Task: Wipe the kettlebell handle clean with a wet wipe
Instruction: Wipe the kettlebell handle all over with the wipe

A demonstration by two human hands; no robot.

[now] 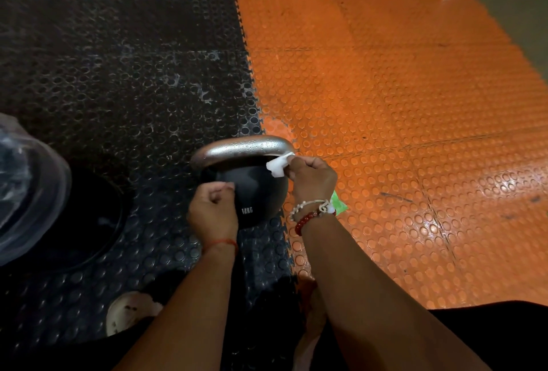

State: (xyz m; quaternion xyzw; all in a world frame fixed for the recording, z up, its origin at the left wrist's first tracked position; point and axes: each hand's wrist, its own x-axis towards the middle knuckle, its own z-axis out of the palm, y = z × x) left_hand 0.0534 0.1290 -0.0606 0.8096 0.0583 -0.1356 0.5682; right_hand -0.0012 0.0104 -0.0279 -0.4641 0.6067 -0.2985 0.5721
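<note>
Silver handle [243, 148] of the kettlebell [255, 192] shows fine droplets along its top; the black body sits on the floor at the seam between the black mat [118, 74] and the orange mat [385, 103], marking approx. "12KG".

Status: the right hand [311, 178] pinches a folded wet wipe [277, 164] between thumb and fingers, with the wipe touching the handle's right end. The left hand [213, 207] is clenched with its knuckles against the body's left side; nothing is visible in it. A green item [339, 206], poss. the wipe pack, lies just behind the right wrist.

Procedure, as judged from where I stand:
1. Unfold the wipe enough to wrap it around the bar, not just dab one edge.
2. Draw it right to left over the arch in one pass, w/ firm pressure.
3. Rotate the grip so the underside and both corners get covered; the underside isn't visible from here.
4. Brace the body w/ the left hand so it doesn't rock on the studded mat.
5. Refold to a fresh face if the wipe greys.

Risk: a wet bar is slippery, so don't lift by it yet.
</note>
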